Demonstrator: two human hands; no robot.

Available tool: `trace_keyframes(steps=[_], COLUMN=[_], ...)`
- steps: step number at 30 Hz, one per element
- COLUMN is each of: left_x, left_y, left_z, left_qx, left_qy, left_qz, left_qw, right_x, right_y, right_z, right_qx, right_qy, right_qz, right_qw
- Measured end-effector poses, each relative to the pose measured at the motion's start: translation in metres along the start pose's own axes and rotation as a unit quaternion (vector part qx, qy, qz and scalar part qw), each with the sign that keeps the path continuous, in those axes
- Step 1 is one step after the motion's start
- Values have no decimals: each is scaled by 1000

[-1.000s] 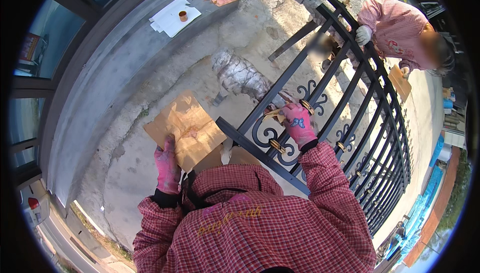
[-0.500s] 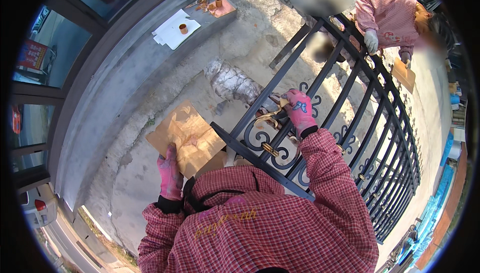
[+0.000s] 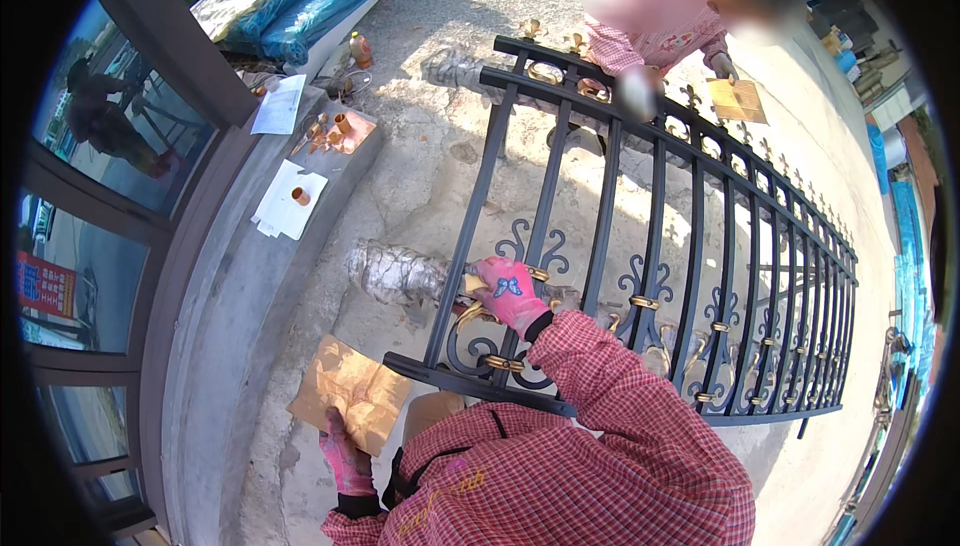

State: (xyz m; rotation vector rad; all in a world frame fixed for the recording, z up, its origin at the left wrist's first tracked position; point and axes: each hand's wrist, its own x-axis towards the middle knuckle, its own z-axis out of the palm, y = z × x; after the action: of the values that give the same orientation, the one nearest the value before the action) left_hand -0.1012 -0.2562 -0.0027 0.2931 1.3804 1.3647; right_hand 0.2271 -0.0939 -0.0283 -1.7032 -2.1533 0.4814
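right hand (image 3: 510,291), pink-gloved fingers curled on something small, contents not discernible, at gold-trimmed scroll of black iron fence panel (image 3: 640,246) laid flat. left hand (image 3: 345,456) gripping brown cardboard sheet (image 3: 350,396). versus earlier: view swung, co-worker now at far rail; hands unmoved, work ongoing.
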Motion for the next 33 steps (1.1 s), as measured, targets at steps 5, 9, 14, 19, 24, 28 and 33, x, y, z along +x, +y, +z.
trace_keyframes(steps=[5,9,14,19,24,28,33], left_x=[23,48,54,51,52,57,43], left_y=[11,16,39,59,73,70,72], left_z=[38,66,83,77,63,43,31], left_qx=[18,30,88,136,160,137,184], left_qy=[-112,-191,-306,-366,-416,-456,-505], left_qz=[-12,-4,-39,-49,-103,-103,-123], left_qw=[994,981,947,919,889,873,834], right_x=[-61,-107,-148,-137,-132,-139,-156], right_y=[1,-14,-47,-107,-149,-176,-213], right_z=[-4,-19,4,41,64,79,89], right_qx=[310,444,526,594,565,525,647], right_qy=[7,106,190,192,168,173,221], right_qz=[194,336,405,390,400,348,380], right_qw=[931,824,724,677,702,757,623])
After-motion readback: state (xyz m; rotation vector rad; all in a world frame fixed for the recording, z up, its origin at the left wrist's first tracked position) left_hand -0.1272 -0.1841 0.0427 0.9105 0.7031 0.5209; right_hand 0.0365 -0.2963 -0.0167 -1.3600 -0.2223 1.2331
